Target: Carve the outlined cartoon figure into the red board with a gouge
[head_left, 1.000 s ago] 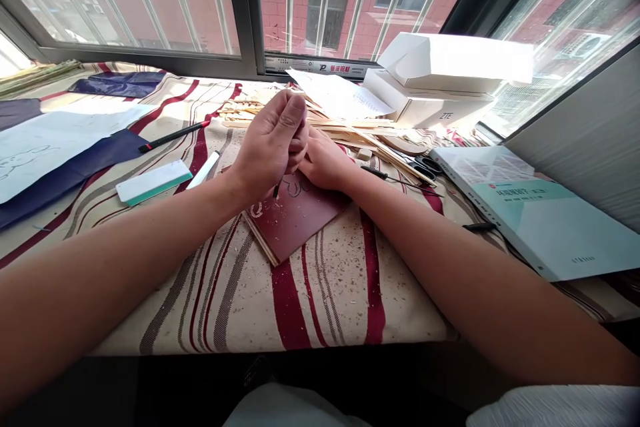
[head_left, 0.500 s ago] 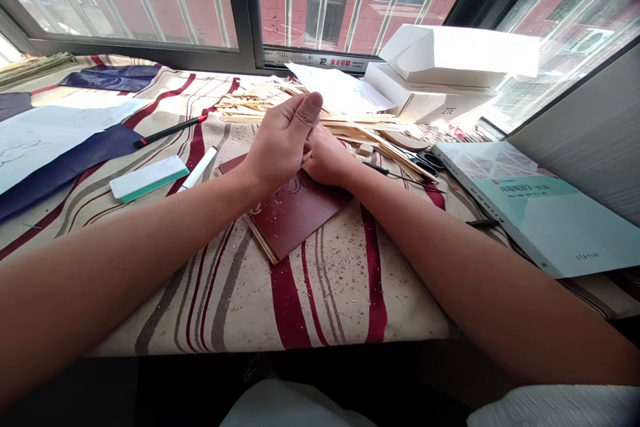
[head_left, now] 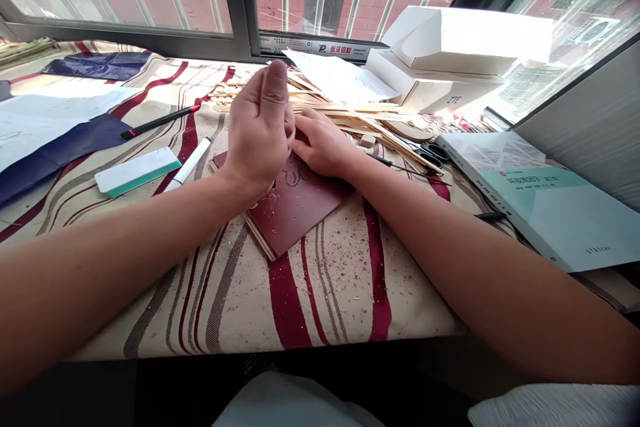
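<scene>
A reddish-brown board (head_left: 310, 207) with carved curls and pale layered edges lies at an angle in front of me, sprinkled with shavings. Above its left part my left hand (head_left: 263, 127) is closed in a fist, thumb uppermost. Whatever it grips is hidden by the fingers; a small dark spot shows on the board below it. My right hand (head_left: 323, 143) rests on the far right part of the board, its fingers stretched toward the fist and the thumb apart from them.
Left are a white-and-green block (head_left: 137, 172), a white marker (head_left: 188, 165), a black-and-red pen (head_left: 160, 122) and papers (head_left: 95, 107). Behind lie wooden strips (head_left: 345, 107) and a white box (head_left: 440, 93). Right are scissors (head_left: 434, 153) and a book (head_left: 545, 200). Shavings dot the striped cloth (head_left: 330, 307).
My left fist has moved left and turned more upright, away from the right hand. The right hand's fingers have loosened and spread, and more of the carved curls shows.
</scene>
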